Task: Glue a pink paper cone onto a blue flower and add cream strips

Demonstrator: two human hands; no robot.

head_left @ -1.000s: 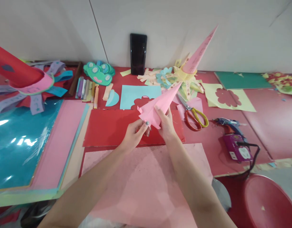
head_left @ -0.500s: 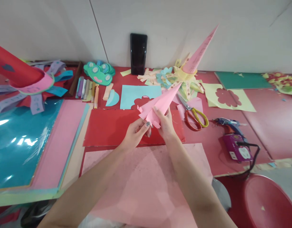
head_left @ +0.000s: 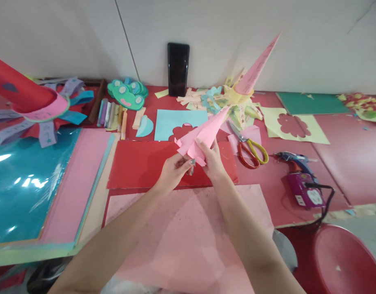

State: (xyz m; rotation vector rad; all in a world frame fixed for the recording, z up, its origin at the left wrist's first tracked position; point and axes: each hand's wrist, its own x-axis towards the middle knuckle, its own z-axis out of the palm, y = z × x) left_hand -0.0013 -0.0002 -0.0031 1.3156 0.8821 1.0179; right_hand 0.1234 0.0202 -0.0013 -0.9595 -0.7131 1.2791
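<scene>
Two hands work on one pink paper cone [head_left: 210, 131], held over the red sheet [head_left: 139, 163] on the tabletop [head_left: 261, 181], its tip slanting up and to the right. The right hand [head_left: 212, 161] has its grip pinched around the cone's body, thumb on the near side, fingers mostly hidden beyond it. The left hand [head_left: 171, 173] is at the open base, thumb and fingers drawn close together beside the flaps [head_left: 192, 152]; whether a flap is caught between them, I cannot tell.

The step looks like shaping those cut flaps. Done well, the right grip is firm enough that the cone cannot unroll, yet light enough not to dent the paper. The left should take one flap at a time, close to its root, and bend it evenly, since pulling from the outer edge could tear the cut deeper. Turning the cone a little after each flap would bring the next one to the left fingers.

Scissors [head_left: 243, 139] lie just right of the work, handles toward the person; the glue gun [head_left: 294, 158] lies farther right. The cone's tip is best guided away from the standing cone [head_left: 255, 73] behind.
</scene>
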